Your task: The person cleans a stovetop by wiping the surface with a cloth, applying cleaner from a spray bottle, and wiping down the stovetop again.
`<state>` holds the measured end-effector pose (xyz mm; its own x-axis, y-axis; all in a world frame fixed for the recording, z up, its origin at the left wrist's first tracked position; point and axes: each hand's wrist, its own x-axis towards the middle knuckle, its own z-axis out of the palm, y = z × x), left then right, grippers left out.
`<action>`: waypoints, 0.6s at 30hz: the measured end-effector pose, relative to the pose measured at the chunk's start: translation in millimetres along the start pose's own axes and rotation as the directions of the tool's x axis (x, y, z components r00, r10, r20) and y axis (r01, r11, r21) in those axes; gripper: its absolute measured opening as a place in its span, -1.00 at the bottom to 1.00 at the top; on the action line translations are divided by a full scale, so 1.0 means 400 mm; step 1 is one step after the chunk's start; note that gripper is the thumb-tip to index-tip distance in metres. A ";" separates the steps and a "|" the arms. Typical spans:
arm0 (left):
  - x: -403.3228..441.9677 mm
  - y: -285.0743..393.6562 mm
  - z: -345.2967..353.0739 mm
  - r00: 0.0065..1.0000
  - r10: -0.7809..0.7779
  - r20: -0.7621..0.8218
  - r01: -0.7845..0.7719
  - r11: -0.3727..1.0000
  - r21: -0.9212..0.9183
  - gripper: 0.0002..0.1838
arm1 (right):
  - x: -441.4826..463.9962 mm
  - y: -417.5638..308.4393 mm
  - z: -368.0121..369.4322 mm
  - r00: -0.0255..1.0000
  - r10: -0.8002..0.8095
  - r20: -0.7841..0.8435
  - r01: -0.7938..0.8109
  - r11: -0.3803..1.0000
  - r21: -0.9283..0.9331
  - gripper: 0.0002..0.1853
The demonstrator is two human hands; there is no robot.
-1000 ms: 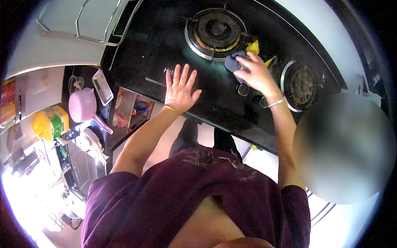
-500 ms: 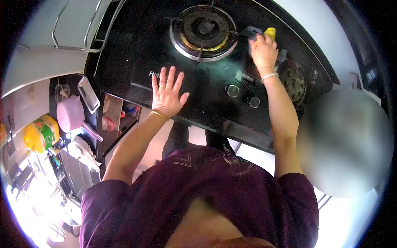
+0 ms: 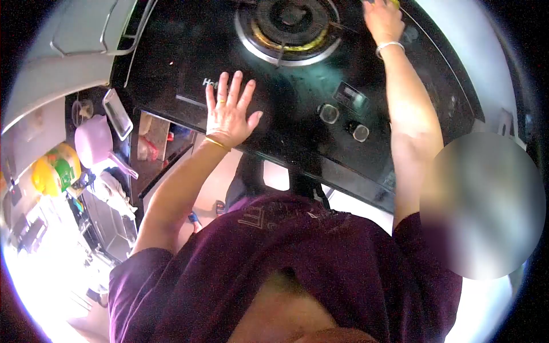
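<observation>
My left hand [image 3: 230, 114] lies flat on the black glass top of the gas stove [image 3: 189, 63], fingers spread, near its front edge and over part of the white lettering. My right hand [image 3: 384, 22] reaches to the far right of the stovetop, its fingers curled on a cleaning cloth [image 3: 394, 3]. Only a yellow bit of that cloth shows; the fingers and the top of the picture hide the rest. Between the hands sits a round burner [image 3: 293, 17] with a metal ring. A greenish, wet-looking smear spreads across the glass beside it.
Two control knobs [image 3: 328, 113] and a small display panel [image 3: 350, 95] are right of centre. At left are a pink pan [image 3: 94, 140], a yellow jug [image 3: 54, 170] and an open compartment [image 3: 154, 134]. A wire rack [image 3: 86, 52] stands back left. A blurred disc covers the right.
My right hand has slid farther away across the stovetop with the cloth, toward the far edge. The left hand stays flat in place. The view has shifted slightly.
</observation>
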<state>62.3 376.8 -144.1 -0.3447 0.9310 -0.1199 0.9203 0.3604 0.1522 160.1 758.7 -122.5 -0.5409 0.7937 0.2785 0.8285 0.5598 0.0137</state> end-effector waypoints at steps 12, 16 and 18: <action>-0.007 -0.008 0.039 0.994 0.041 -0.096 -0.033 0.996 0.087 -0.23 | -0.196 0.024 0.002 0.957 0.256 -0.139 -0.124 0.789 0.601 -0.76; -0.014 -0.008 0.041 0.992 0.056 -0.111 -0.043 0.993 0.110 -0.25 | -0.278 0.027 0.003 0.900 0.425 0.093 -0.327 0.519 0.790 -0.58; -0.015 -0.012 0.048 0.989 0.071 -0.129 -0.056 0.992 0.111 -0.26 | -0.299 0.033 0.079 0.896 0.400 0.195 -0.304 0.230 0.925 -0.62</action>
<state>63.6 368.2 -162.8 -0.3000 0.9538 0.0189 0.9531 0.2988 0.0486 231.2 678.6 -186.2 -0.1813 0.9811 0.0678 0.2203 0.1077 -0.9695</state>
